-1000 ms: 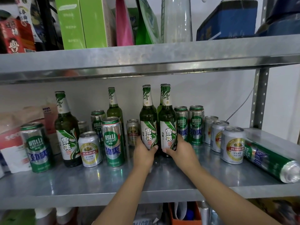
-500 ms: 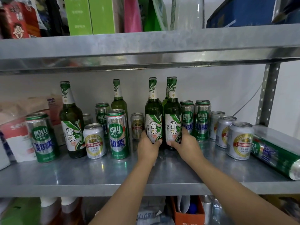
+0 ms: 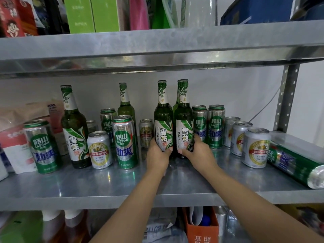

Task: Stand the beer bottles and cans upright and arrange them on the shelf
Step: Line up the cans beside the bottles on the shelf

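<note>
Two green beer bottles stand upright side by side at the middle of the metal shelf (image 3: 105, 186). My left hand (image 3: 157, 156) grips the base of the left bottle (image 3: 163, 120). My right hand (image 3: 198, 153) grips the base of the right bottle (image 3: 183, 118). Another bottle neck shows just behind the right one. Two more bottles (image 3: 74, 130) (image 3: 125, 106) stand further left among upright cans. One tall green can (image 3: 296, 163) lies on its side at the right end of the shelf.
Tall green cans (image 3: 208, 127) and short silver cans (image 3: 256, 148) stand right of my hands; others (image 3: 124, 142) stand left. Snack bags (image 3: 15, 137) fill the far left. The upper shelf (image 3: 157, 42) hangs low overhead. A steel upright (image 3: 287, 95) is at right.
Both hands stay on the two middle bottles, which have shifted slightly back. The view has dropped and moved closer.
</note>
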